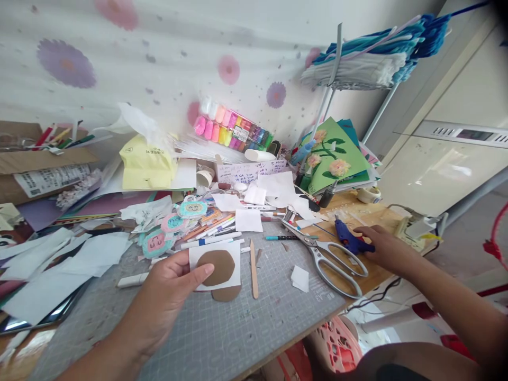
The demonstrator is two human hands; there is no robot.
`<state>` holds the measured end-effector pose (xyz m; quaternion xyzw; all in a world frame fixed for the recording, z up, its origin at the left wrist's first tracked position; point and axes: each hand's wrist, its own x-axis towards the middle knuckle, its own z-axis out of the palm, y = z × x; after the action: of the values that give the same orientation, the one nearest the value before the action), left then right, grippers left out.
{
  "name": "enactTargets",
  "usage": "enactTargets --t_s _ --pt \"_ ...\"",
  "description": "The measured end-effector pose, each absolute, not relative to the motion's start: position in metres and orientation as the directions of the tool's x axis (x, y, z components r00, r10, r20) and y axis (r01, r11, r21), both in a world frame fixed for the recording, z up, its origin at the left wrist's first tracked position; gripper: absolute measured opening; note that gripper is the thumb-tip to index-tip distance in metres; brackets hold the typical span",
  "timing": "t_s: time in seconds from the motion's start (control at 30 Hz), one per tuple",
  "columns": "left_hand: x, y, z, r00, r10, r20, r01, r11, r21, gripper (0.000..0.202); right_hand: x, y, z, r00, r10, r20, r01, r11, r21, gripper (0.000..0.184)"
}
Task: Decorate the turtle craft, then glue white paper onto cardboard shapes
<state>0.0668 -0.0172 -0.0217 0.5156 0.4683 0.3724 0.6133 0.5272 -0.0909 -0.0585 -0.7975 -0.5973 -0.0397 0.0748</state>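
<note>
Left hand (166,288) low over grey gridded cutting mat (222,333). Grip pinches white paper square with brown cardboard oval (216,266), thumb on top, above the mat's middle. Pale wooden stick (254,275) lies just beside it on the mat.

Right of mat: steel scissors (331,256), blades parted. Right hand (383,247), arm outstretched, grip wrapped over handle of blue plastic glue gun (350,241) lying on wooden counter (369,211).

Beyond mat: clear pack of coloured clay tubs (232,131).

Far left of mat: open brown cardboard box (24,161) holding pens.
</note>
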Motion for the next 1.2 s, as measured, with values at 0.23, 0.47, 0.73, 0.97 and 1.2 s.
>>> enactTargets --t_s 0.23,0.47,0.73,0.97,1.2 --pt "0.065 -0.016 -0.023 0.286 0.943 -0.169 0.062 0.158 0.986 0.02 0.511 -0.095 -0.03 0.283 0.9 0.333 0.959 -0.253 -0.13 0.046" --pt "0.063 -0.015 -0.025 0.316 0.935 -0.16 0.096 0.136 0.986 0.021 0.475 -0.076 -0.015 0.452 0.816 0.361 0.784 -0.17 -0.598 0.041" --pt "0.063 -0.013 -0.029 0.318 0.936 -0.152 0.122 0.118 0.985 0.023 0.438 -0.083 -0.007 0.293 0.951 0.102 0.197 0.044 -0.979 0.033" --pt "0.066 -0.019 -0.02 0.305 0.938 -0.164 0.154 0.121 0.981 0.024 0.355 -0.098 -0.001 0.038 0.998 -0.046 -0.136 -0.041 -0.99 0.026" --pt "0.069 -0.025 -0.014 0.312 0.941 -0.128 0.27 0.042 0.962 0.02 0.325 -0.109 -0.01 -0.134 0.987 -0.087 0.377 -0.031 -0.926 0.03"
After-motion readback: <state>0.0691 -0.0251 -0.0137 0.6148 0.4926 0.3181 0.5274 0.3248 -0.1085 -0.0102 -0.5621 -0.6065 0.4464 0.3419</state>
